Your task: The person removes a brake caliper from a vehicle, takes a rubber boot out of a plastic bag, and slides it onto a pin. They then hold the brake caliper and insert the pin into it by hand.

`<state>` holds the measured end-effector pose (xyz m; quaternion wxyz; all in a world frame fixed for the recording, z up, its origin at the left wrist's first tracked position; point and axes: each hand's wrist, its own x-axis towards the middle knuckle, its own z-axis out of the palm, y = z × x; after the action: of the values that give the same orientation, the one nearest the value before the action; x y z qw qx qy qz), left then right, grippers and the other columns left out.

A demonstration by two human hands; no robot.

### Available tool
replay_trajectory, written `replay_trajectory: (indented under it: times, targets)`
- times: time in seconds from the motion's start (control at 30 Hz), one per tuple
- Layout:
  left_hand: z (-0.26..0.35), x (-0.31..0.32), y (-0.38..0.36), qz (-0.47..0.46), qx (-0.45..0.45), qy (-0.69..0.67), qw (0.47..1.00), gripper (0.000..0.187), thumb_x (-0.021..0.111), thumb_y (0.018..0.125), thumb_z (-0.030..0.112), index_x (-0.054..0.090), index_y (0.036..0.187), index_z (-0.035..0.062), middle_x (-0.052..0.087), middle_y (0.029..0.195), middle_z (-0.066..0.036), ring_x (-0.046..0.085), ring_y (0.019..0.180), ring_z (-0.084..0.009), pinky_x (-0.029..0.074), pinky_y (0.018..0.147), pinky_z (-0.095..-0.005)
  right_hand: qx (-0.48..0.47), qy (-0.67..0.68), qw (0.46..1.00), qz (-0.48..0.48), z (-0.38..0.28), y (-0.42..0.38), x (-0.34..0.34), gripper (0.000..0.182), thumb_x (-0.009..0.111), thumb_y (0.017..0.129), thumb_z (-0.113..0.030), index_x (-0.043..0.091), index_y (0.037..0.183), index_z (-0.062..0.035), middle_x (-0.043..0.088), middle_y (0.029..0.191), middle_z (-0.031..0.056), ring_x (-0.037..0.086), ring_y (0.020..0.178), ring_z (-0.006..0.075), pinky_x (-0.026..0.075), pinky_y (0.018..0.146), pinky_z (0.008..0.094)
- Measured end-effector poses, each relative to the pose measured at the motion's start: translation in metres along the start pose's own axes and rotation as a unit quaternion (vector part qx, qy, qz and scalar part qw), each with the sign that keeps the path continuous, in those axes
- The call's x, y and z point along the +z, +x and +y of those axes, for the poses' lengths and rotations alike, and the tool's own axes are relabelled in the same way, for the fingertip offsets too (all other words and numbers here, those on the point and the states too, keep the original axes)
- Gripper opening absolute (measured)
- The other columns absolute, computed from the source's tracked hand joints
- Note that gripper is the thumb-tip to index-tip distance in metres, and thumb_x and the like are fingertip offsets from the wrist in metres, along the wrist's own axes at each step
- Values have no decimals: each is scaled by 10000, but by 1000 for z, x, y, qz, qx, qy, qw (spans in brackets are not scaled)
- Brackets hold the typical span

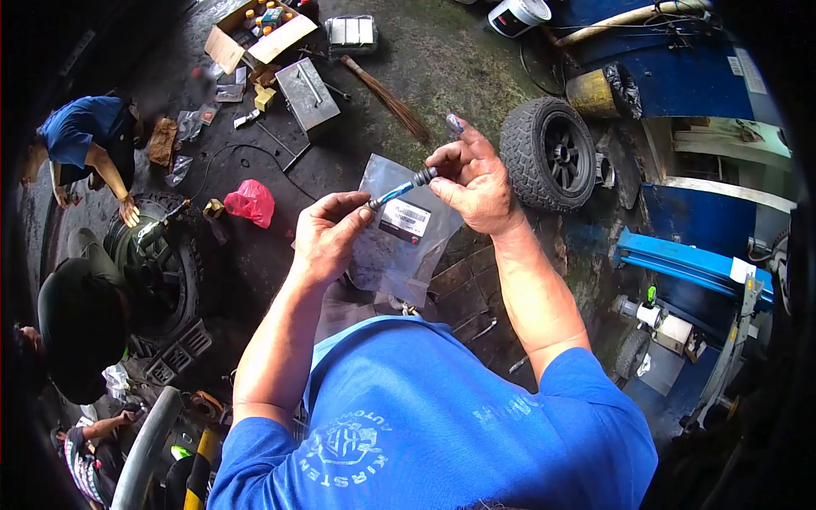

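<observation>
My left hand (330, 234) pinches one end of a slim guide pin (398, 192) between thumb and fingers. A blue smear, like grease, runs along the pin's shaft. At its other end is a black ribbed rubber boot (423, 177), held between the thumb and a bent finger of my right hand (478, 189). The right index finger sticks up, with blue on its tip. Below the pin, a clear plastic bag (374, 268) with a black-and-white label (404, 221) lies in front of my body.
An off-road wheel (551, 153) lies at right, near a blue steel beam (671, 259). Ahead are a metal box (306, 95), a broom (387, 98) and a carton of bottles (255, 38). At left, a co-worker in blue (85, 132) bends over another wheel (161, 272) near a pink bag (250, 204).
</observation>
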<state>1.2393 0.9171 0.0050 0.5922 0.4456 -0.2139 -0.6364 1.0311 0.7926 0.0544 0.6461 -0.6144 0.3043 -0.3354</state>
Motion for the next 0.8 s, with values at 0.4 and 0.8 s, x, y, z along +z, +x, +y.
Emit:
replay_trajectory:
  times: [0.4,0.8]
  targets:
    - [6,-2,0,-8,3,35,999,269,674,894,118,650,1104,-48,678,941,-48,592,842,-94,480,784,-244,11,-12,999,-31,-8,4,6,880,630,778,145,240,1506,-159,602,1031,103,607,922,147,507,861,299]
    - [7,0,-7,-24,20,34,999,285,655,915,151,636,1113,-54,676,960,-60,590,866,-100,480,800,-258,11,-81,994,-68,-13,0,24,872,644,789,128,235,1509,-145,626,1018,101,613,942,153,496,859,297]
